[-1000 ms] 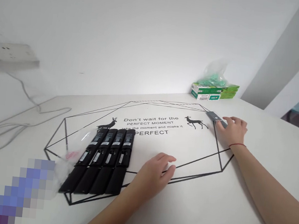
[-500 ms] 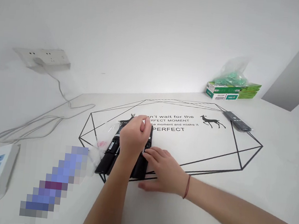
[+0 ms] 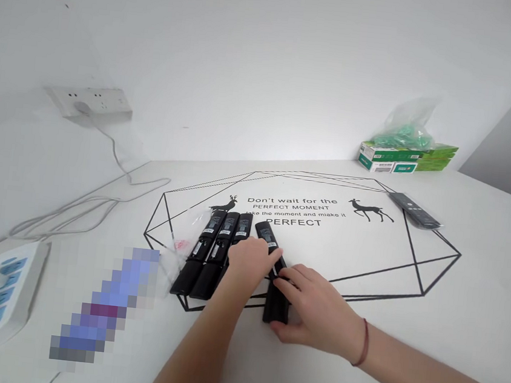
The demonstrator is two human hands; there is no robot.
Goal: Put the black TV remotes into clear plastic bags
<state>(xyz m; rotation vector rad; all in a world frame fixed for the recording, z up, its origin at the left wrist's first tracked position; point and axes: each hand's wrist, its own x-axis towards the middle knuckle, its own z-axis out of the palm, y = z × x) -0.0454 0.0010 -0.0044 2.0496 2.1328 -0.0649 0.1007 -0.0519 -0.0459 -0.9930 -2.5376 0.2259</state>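
Note:
Three black remote controls lie face down side by side, among them the leftmost remote control [image 3: 204,248] and the middle remote control [image 3: 219,250]; my left forearm partly covers the third remote control [image 3: 243,225]. A separate black remote control [image 3: 266,232] lies slanted to their right, back up. My left hand [image 3: 250,263] is curled over its middle, hiding part of it. My right hand [image 3: 316,310] grips its lower end from the right side, with the fingers above and the thumb near the bottom edge. Battery recesses show in the leftmost two.
A wrapped remote [image 3: 415,211] lies at the right. Green boxes [image 3: 390,154] under a plastic bag [image 3: 406,125] stand by the wall. A power strip [image 3: 12,288], cables [image 3: 71,212], clear wrapping [image 3: 181,247] and a blurred-out object [image 3: 109,307] are on the left.
One remote has shifted right and now lies apart from the three others. Both hands have moved to the right with it, and the view has swung slightly left.

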